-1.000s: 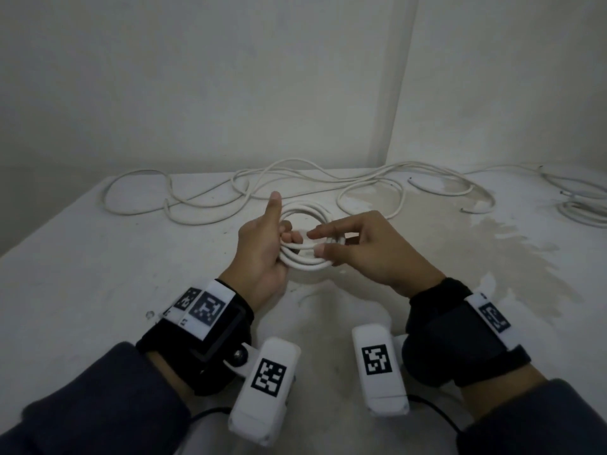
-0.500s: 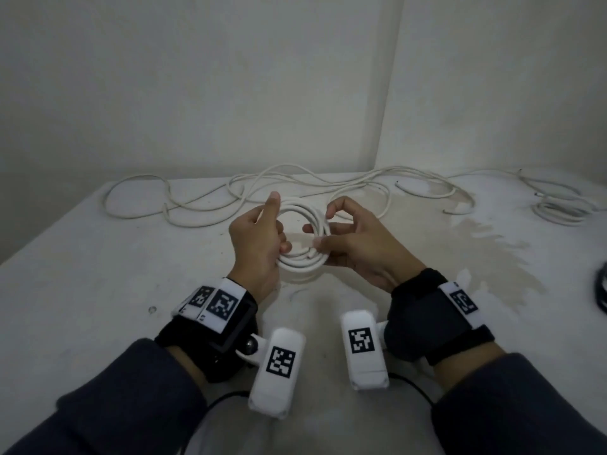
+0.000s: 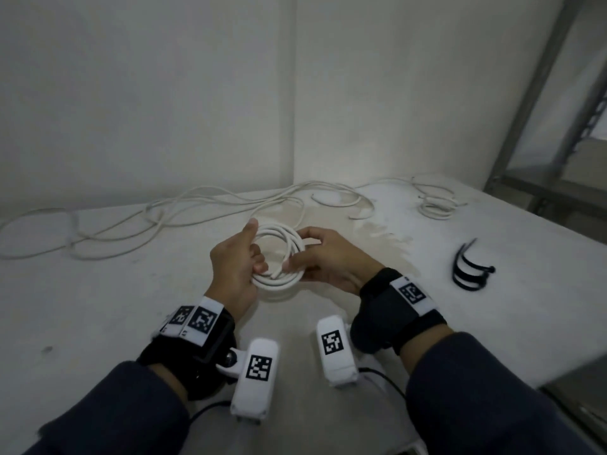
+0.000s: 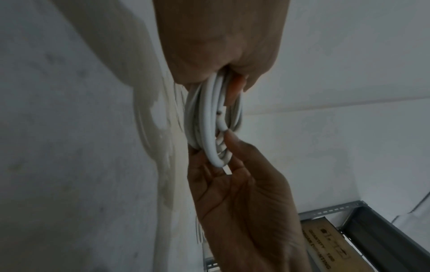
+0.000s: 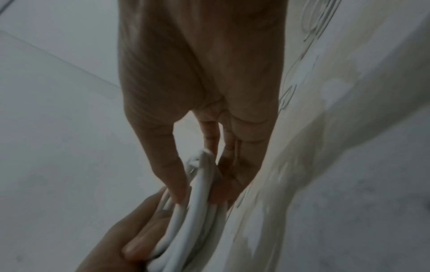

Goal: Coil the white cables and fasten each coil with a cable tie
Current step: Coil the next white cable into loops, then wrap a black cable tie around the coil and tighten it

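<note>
While both hands (image 3: 282, 261) pinch white coil (image 3: 279, 257), ring tilts above table (image 3: 98, 307).

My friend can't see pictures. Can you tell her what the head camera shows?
Two hands, left hand and right hand, hold a coil of white cable above a white table. Loose cables lie behind; black cable ties lie to the right.

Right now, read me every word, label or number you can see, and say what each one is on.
"QUANTITY 100": cardboard box, printed sideways, left wrist view.
Other print on that box: too blurred to read.
Wrist bands and wrist cameras: black-and-white square codes, no words.
White cable coil, black cable ties: no text visible.
</note>
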### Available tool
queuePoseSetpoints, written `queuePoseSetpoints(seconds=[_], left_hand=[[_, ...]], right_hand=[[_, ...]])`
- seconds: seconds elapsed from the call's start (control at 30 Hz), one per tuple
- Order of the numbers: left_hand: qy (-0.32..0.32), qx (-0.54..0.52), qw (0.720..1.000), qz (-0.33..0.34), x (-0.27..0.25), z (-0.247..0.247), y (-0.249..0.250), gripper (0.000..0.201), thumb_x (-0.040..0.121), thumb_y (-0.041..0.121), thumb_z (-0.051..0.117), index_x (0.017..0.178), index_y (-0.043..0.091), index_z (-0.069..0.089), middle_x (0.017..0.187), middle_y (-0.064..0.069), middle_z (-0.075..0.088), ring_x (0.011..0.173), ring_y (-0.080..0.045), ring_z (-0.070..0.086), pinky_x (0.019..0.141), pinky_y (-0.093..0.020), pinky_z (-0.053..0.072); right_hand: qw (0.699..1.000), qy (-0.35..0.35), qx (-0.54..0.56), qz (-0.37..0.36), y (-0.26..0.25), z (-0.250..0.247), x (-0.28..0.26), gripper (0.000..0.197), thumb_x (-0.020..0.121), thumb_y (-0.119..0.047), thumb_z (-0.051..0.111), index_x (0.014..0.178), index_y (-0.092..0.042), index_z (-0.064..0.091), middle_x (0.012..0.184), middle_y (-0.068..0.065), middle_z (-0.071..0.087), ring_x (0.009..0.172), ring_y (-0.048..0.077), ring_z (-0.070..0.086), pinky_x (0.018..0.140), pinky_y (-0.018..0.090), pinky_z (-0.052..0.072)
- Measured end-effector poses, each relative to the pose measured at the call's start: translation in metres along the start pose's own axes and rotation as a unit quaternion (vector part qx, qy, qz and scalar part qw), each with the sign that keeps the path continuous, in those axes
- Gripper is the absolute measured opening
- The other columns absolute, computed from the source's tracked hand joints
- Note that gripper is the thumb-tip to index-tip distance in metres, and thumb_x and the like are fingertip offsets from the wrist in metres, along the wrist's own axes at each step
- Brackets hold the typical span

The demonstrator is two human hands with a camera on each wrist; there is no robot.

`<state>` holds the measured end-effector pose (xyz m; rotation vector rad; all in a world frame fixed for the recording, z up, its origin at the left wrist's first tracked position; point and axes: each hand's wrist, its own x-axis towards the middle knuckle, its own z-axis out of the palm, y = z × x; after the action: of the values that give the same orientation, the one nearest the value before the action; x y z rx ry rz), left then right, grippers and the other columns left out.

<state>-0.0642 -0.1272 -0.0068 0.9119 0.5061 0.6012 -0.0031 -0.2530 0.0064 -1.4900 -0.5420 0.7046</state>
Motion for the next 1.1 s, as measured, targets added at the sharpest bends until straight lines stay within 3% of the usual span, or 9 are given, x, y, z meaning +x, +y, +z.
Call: queuePoseSetpoints(seconds=[0.17,0.23,0.3,0.4,0.5,0.67,0.83,0.93,1.1], left_hand=[[-0.025,0.032,0.998,-0.039,0.0,0.023,-0.022,0.034,0.09,0.016,0.064,0.064,0.015,0.042,0.035,0.007,0.029,0.028,-0.006,0.025,0.032,-0.014,0.023],[-0.038,0.037,0.997,-0.058,0.001,0.028,-0.027,0.036,0.09,0.017,0.065,0.063,0.016,0.041,0.036,0.007,0.029,0.029,-0.006,0.024,0.032,-0.015,0.023],[-0.052,0.042,0.995,-0.069,0.001,0.033,-0.031,0.037,0.09,0.017,0.065,0.062,0.017,0.04,0.037,0.007,0.028,0.029,-0.006,0.024,0.032,-0.015,0.022],[-0.076,0.053,0.992,-0.081,0.0,0.04,-0.035,0.038,0.09,0.017,0.065,0.062,0.018,0.039,0.037,0.008,0.026,0.029,-0.005,0.023,0.031,-0.014,0.022],[-0.095,0.064,0.99,-0.088,-0.001,0.044,-0.039,0.036,0.09,0.018,0.065,0.064,0.018,0.039,0.037,0.008,0.027,0.029,-0.006,0.023,0.032,-0.015,0.022],[-0.114,0.075,0.986,-0.095,-0.002,0.049,-0.043,0.036,0.09,0.018,0.064,0.065,0.017,0.038,0.038,0.008,0.026,0.029,-0.006,0.023,0.031,-0.014,0.022],[-0.121,0.074,0.985,-0.1,-0.003,0.045,-0.041,0.035,0.09,0.018,0.064,0.065,0.017,0.039,0.039,0.008,0.025,0.029,-0.006,0.023,0.031,-0.015,0.022],[-0.125,0.071,0.985,-0.095,-0.002,0.04,-0.036,0.033,0.09,0.019,0.064,0.066,0.017,0.041,0.039,0.008,0.026,0.029,-0.005,0.023,0.03,-0.015,0.022],[-0.125,0.07,0.987,-0.072,0.003,0.028,-0.02,0.031,0.09,0.02,0.064,0.068,0.018,0.042,0.038,0.009,0.025,0.03,-0.004,0.022,0.031,-0.015,0.021]], right_hand=[[0.998,0.042,-0.034,0.042,-0.004,-0.041,-0.022,0.04,0.08,0.008,0.065,0.113,-0.013,0.058,0.085,0.012,0.066,0.075,0.019,0.065,0.068,0.029,0.059],[0.987,0.143,-0.072,0.029,-0.007,-0.072,-0.025,0.03,0.083,-0.003,0.067,0.111,-0.012,0.062,0.092,0.011,0.065,0.082,0.02,0.061,0.069,0.028,0.054],[0.936,0.3,-0.185,0.017,-0.008,-0.115,-0.028,0.017,0.085,-0.006,0.064,0.101,-0.003,0.067,0.089,0.014,0.064,0.08,0.024,0.06,0.066,0.028,0.048],[0.805,0.443,-0.381,0.104,-0.006,-0.175,-0.042,0.023,0.086,-0.011,0.06,0.099,0.007,0.064,0.103,0.023,0.066,0.098,0.036,0.063,0.072,0.03,0.043],[0.758,0.434,-0.446,0.196,-0.005,-0.204,-0.06,0.03,0.089,-0.019,0.062,0.107,0.004,0.059,0.115,0.022,0.064,0.106,0.037,0.061,0.073,0.031,0.042],[0.73,0.383,-0.511,0.244,0.003,-0.22,-0.062,0.031,0.086,-0.021,0.066,0.107,0.001,0.061,0.115,0.017,0.064,0.107,0.033,0.061,0.074,0.03,0.044],[0.747,0.434,-0.465,0.193,-0.002,-0.216,-0.057,0.029,0.084,-0.02,0.068,0.102,0.002,0.062,0.106,0.019,0.065,0.103,0.036,0.062,0.072,0.029,0.043],[0.76,0.492,-0.418,0.073,-0.018,-0.196,-0.053,0.011,0.084,-0.01,0.058,0.077,-0.002,0.057,0.077,0.014,0.056,0.087,0.034,0.061,0.069,0.028,0.038],[0.931,0.339,-0.133,-0.023,-0.039,-0.116,-0.036,0.018,0.085,-0.003,0.054,0.068,-0.007,0.053,0.063,0.007,0.057,0.053,0.016,0.058,0.046,0.021,0.044]])
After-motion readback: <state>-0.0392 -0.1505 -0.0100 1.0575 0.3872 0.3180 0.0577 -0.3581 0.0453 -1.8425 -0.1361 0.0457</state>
